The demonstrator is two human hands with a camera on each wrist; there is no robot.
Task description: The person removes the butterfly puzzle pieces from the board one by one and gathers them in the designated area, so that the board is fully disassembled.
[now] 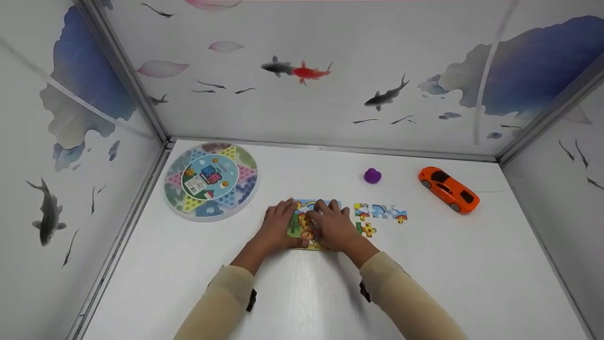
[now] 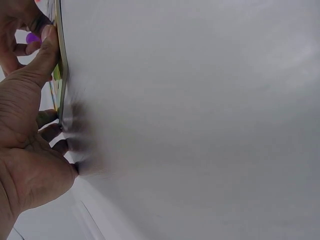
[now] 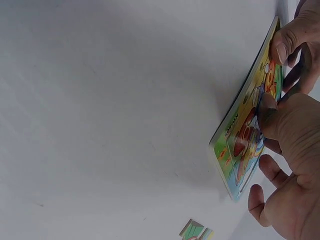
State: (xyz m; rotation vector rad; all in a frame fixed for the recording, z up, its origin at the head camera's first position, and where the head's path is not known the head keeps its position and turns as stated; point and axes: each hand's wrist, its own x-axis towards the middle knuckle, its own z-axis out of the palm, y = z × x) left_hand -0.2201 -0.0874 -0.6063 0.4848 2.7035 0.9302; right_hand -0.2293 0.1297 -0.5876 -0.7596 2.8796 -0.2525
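Observation:
A colourful jigsaw puzzle board (image 1: 294, 230) lies on the white table, partly covered by both hands. My left hand (image 1: 277, 226) grips its left side, the thumb lying over the near edge and the fingers along the far-left edge. Over the middle of the board, the thumb and bent index finger of my right hand (image 1: 336, 227) pinch at a puzzle piece, mostly hidden by the fingers. The right wrist view shows that thumb (image 3: 268, 117) on the printed surface. Several loose puzzle pieces (image 1: 380, 211) lie just right of the board.
A round board-game box (image 1: 245, 196) with star patterns lies at the back left. Behind the loose pieces sits a small purple object (image 1: 372, 176). An orange toy car (image 1: 448, 190) stands at the back right. Printed panels (image 1: 321, 113) enclose the table's back and sides.

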